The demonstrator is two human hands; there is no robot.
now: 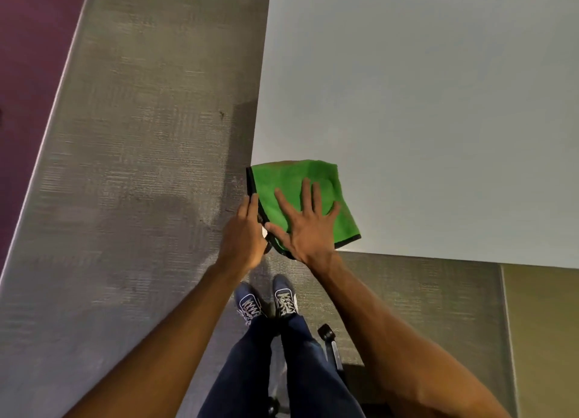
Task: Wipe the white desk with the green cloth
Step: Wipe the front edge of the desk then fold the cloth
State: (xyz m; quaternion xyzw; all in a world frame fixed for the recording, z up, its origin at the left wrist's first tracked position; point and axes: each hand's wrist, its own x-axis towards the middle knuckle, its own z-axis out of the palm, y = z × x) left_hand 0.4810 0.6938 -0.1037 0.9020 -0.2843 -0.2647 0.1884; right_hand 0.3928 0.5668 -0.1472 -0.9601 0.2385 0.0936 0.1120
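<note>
One white table [423,104] fills the upper right, and one folded green cloth [313,179] lies at its near left corner, slightly overhanging. Two hands work it: the right hand [308,226] presses flat with fingers spread, probably to anchor it, while the left hand [246,232] pinches its dark-trimmed edge.

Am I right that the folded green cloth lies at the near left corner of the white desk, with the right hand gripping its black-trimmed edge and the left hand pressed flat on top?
Not quite: the hands are swapped. In the head view the right hand is pressed flat on the folded green cloth at the near left corner of the white desk, while the left hand grips its black-trimmed edge.
</note>
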